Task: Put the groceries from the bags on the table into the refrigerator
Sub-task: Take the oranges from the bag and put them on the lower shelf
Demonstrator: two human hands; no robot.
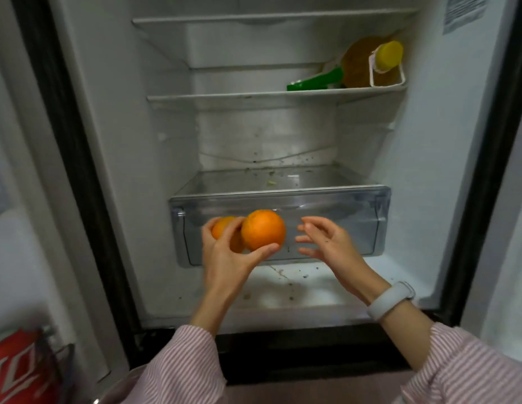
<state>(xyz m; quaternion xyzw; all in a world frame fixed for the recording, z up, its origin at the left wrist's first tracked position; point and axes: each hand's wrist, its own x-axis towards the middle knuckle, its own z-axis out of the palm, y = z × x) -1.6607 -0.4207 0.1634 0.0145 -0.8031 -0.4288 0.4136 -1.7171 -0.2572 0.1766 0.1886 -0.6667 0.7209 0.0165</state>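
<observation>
Striped pink sleeves [178,371] lowest in frame, both forearms reaching forward into open refrigerator [114,141]. Left hand [224,258] gripping 2 oranges at once: front orange [263,230] cradled between thumb underneath and fingers, rear orange [221,228] tucked behind fingers, partly hidden. Both fruits held in air right in front of clear crisper drawer [283,199], left half of its face. Drawer looks closed or nearly so, front panel upright, nothing visible inside. Right hand [323,243] empty, fingers spread and loosely bent, just beside front orange to its right, not touching it or drawer. White wristband [390,300] on right wrist.

Key relation: oranges sit level with drawer front, not above its opening, so no drop-in path yet. Free right hand nearer drawer's middle and handle lip, so likely candidate for pulling drawer out; judgement only. Risk: 2 round fruits in 1 grip, front one could roll off thumb.

Outward: glass shelf above drawer with crumbs, middle shelf [254,97] carrying yellow-capped bottle [370,62] lying tilted plus green packet [315,81] at right. Top shelf bare as far as seen. Red can [17,365] at bottom left in door area.
</observation>
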